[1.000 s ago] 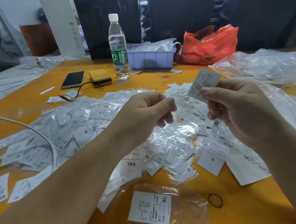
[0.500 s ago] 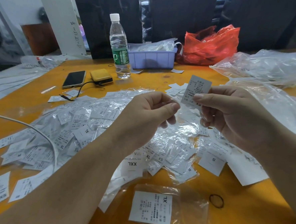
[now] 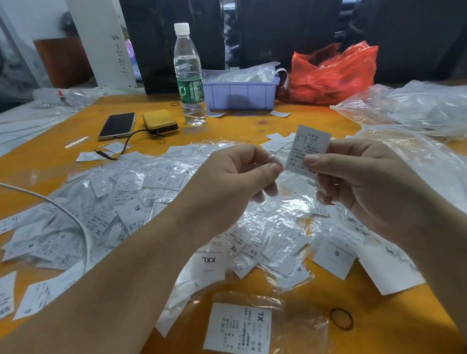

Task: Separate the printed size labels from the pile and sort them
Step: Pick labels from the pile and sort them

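1. Head view, right hand (image 3: 368, 185): a white printed label (image 3: 307, 151) is pinched between thumb and forefinger and held upright above the table. The thumb tip is pressed against the label's printed face; the remaining fingers are curled behind it. The marking "XS" is read upside down at its lower edge.
2. Head view, left hand (image 3: 234, 182): the fingers are curled inward with the thumb laid against the forefinger. A faint clear film appears to be pinched there, but this cannot be confirmed. The hand is held just beside the label, not touching it.
3. Head view, pile of labels (image 3: 132, 206): a wide, loose heap of white labels in clear sleeves is spread over the orange table (image 3: 397, 348), beneath and left of both forearms. Markings XL, XXL and XS are legible on several pieces.
4. Head view, separated pieces: an XL label in a clear bag (image 3: 240, 330) lies alone at the near edge; an S label (image 3: 334, 258) lies right of the pile. A black rubber band (image 3: 341, 318) lies beside the bag.
5. Head view, far side: a water bottle (image 3: 189, 75), a purple bin (image 3: 240, 91), a red plastic bag (image 3: 331, 73), a phone (image 3: 117, 126) and a yellow case (image 3: 160, 121) are noted. A white cable (image 3: 68, 216) crosses the pile at left.
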Demonstrator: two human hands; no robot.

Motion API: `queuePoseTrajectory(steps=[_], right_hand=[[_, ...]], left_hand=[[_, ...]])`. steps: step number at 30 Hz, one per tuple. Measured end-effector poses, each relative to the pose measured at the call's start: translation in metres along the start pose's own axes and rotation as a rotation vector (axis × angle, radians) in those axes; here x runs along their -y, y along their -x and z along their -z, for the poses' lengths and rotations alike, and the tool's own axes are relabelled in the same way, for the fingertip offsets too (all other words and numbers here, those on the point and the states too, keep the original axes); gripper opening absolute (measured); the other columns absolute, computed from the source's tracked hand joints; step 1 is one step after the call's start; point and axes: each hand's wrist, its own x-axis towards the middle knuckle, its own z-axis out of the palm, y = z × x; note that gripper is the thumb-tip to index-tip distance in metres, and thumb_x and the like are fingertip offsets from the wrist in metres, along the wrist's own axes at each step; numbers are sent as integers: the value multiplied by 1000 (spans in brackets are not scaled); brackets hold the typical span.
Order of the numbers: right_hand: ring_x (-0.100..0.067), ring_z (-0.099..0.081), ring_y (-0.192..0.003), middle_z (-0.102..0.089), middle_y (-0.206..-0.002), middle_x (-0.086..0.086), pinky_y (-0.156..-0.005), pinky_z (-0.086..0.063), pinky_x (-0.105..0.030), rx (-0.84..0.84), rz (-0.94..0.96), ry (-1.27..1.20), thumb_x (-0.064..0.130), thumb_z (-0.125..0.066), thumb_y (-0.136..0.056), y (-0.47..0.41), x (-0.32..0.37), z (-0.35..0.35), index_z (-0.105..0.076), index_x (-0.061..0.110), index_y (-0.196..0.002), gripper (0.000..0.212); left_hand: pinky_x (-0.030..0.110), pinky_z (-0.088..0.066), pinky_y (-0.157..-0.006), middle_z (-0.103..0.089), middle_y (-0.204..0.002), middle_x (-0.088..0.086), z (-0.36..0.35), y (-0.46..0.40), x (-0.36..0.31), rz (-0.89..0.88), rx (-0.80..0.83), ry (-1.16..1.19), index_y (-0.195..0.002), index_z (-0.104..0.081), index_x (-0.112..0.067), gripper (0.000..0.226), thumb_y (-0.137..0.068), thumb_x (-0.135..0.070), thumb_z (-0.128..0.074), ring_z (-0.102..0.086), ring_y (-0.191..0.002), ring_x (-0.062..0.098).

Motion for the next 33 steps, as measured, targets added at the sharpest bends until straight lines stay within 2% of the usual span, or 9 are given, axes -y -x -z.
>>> queuePoseTrajectory(steps=[2, 6, 20, 27, 33], right_hand=[[-11, -42, -51, -50, -58, -4, -54, -40, -27, -35, 23, 45, 11, -66, -81, 0, 0, 1, -74, 7, -89, 12], [-9, -42, -50, -49, -54, 0, -54, -40, -27, -143, 68, 77, 6, -60, -90, -1, -1, 2, -73, 6, -93, 14], [-9, -44, -52, -51, -57, -1, -53, -40, -25, -63, 69, 62, 8, -61, -89, 1, -2, -3, -73, 8, -92, 12], [-9, -44, -51, -51, -55, 2, -54, -40, -26, -128, 77, 97, 9, -62, -90, 0, -2, -1, -73, 6, -95, 12], [-8, -45, -52, -53, -56, 1, -55, -42, -26, -126, 70, 104, 10, -62, -90, 1, -1, 0, -73, 9, -94, 12]], left_hand=[[20, -53, -66, -68, -67, -4, 0, 0, 0, -3, 2, -9, -87, -68, -16, 13, -95, -13, -59, -61, -67, 11], [21, -53, -67, -68, -67, -5, 0, 0, 1, -5, 0, -13, -87, -69, -16, 15, -96, -11, -58, -61, -67, 12], [22, -52, -68, -68, -68, -4, -2, 0, -1, 19, 14, -14, -88, -69, -15, 13, -96, -13, -59, -61, -70, 15], [22, -52, -66, -66, -66, -4, -3, 2, -3, 24, 20, 9, -87, -68, -13, 16, -96, -7, -56, -60, -68, 13], [21, -54, -68, -68, -68, -2, -2, 2, -4, 46, 16, 34, -86, -68, -12, 30, -94, 6, -45, -62, -70, 13]])
